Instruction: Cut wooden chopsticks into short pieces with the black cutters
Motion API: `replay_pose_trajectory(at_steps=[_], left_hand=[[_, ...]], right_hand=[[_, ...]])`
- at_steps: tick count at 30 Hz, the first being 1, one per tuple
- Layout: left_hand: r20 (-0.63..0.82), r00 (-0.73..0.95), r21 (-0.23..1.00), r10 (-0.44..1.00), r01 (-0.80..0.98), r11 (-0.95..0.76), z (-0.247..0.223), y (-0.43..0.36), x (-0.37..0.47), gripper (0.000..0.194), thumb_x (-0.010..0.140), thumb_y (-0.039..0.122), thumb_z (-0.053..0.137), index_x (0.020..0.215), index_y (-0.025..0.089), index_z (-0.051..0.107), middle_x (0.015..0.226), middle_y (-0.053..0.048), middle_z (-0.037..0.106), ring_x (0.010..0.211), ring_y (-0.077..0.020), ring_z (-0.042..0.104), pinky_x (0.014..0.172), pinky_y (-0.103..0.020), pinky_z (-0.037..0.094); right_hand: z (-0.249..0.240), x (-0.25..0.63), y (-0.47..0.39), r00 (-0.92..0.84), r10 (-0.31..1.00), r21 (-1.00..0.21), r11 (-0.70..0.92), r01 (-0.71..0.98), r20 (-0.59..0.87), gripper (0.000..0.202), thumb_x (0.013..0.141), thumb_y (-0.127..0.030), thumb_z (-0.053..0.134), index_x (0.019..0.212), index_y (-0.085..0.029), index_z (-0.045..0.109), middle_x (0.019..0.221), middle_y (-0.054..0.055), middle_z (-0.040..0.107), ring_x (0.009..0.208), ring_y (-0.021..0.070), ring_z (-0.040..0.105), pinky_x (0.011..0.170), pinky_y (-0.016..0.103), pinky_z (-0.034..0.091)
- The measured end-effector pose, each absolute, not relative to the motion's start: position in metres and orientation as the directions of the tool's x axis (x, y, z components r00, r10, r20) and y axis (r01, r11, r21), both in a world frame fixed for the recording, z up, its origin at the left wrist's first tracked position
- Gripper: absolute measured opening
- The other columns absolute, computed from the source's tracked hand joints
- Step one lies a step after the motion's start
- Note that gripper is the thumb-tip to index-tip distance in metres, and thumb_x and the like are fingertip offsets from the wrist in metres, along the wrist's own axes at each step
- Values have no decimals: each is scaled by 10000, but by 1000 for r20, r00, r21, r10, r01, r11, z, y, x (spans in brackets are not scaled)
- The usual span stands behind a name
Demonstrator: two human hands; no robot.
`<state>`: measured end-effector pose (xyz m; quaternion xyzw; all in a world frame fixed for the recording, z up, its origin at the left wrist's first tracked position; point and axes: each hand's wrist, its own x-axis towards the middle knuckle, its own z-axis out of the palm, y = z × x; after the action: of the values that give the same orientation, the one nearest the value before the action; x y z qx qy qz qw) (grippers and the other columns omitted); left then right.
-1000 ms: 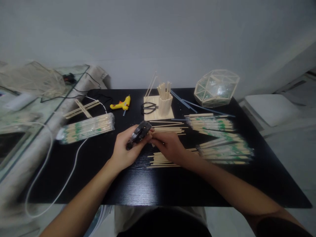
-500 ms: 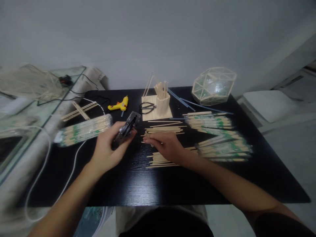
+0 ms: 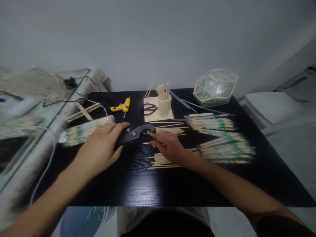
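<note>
My left hand [image 3: 106, 140] is wrapped round a dark pipe cutter [image 3: 134, 134] with a hooked, curved jaw pointing right. The jaw reaches the fingertips of my right hand [image 3: 169, 143], which are pinched on a thin wooden stick; the cutter mostly hides the stick. Beneath and beyond my right hand lie loose wooden sticks [image 3: 176, 130] in a row. A second row of sticks [image 3: 163, 162] lies nearer to me, partly under my right wrist. Just behind my left hand rests a plastic-wrapped pack of chopsticks [image 3: 84, 130].
On the black table [image 3: 118, 191] are a yellow glue gun [image 3: 122, 105], black-handled scissors [image 3: 148, 109] and a stick-filled wooden holder [image 3: 164, 107] on a board. Wrapped chopsticks [image 3: 225, 146] lie right, before a faceted stick frame [image 3: 216, 88]. A bucket [image 3: 84, 222] stands below the front edge.
My left hand has turned the pipe cutter from pointing up and away to pointing right, bringing its jaw to my right fingertips. My right hand stays in nearly the same place. The view has shifted slightly.
</note>
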<state>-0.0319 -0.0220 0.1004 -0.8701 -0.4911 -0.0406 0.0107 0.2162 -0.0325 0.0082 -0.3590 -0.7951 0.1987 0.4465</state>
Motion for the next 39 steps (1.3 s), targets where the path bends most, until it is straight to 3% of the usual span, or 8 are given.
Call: replay_pose_trajectory(at_steps=[4,8,14,18,23,30,39], left_hand=[[75,540,-16,838,841,-541,98,-24,-25,597,842,230,535,1438,202,545,1242,-157,680,1102,-354,664,976,-515,536],[88,572,-56,816,820,-569,99,-25,-25,574,840,213,546,1414,186,565,1210,-167,681,1051,-351,667,939,-510,547],[114,599,-173,793,798,-577,101,-24,-26,513,844,204,562,1355,181,595,1106,-158,674,972,-341,670,881,-479,560],[67,596,-236,800,789,-567,105,-23,-23,380,827,171,566,1199,186,645,1034,-147,670,917,-338,670,828,-464,564],[43,585,-248,810,792,-558,107,-22,-20,293,820,152,568,1101,191,642,966,-129,662,883,-327,670,792,-443,563],[58,606,-258,794,777,-574,107,-22,-22,346,857,222,565,1196,190,630,977,-138,658,900,-336,660,830,-460,558],[43,553,-221,832,817,-532,108,-34,-18,274,877,233,547,1131,203,644,924,-120,660,783,-314,663,748,-439,543]], right_hand=[[1,217,-31,-352,685,-556,726,405,638,230,1066,-218,533,1087,-123,742,843,77,758,768,178,700,753,276,524],[0,218,-30,-357,677,-549,734,401,644,242,1063,-209,526,1164,-119,727,880,90,770,791,187,710,757,280,534],[2,219,-33,-370,722,-580,691,431,585,211,1051,-208,547,1133,-143,731,872,78,765,755,177,691,726,272,517],[5,219,-33,-363,715,-584,698,415,597,202,1053,-202,546,1100,-139,733,846,78,761,736,178,686,711,265,502],[7,220,-33,-374,709,-567,704,428,598,216,1063,-199,519,1072,-135,725,807,62,750,695,160,666,693,247,490],[1,218,-31,-343,694,-530,712,461,633,251,1075,-251,510,1015,-148,731,740,44,723,632,151,628,652,246,465],[-1,217,-30,-341,722,-567,687,454,602,264,1074,-290,533,941,-169,726,724,36,711,635,148,622,668,252,456]])
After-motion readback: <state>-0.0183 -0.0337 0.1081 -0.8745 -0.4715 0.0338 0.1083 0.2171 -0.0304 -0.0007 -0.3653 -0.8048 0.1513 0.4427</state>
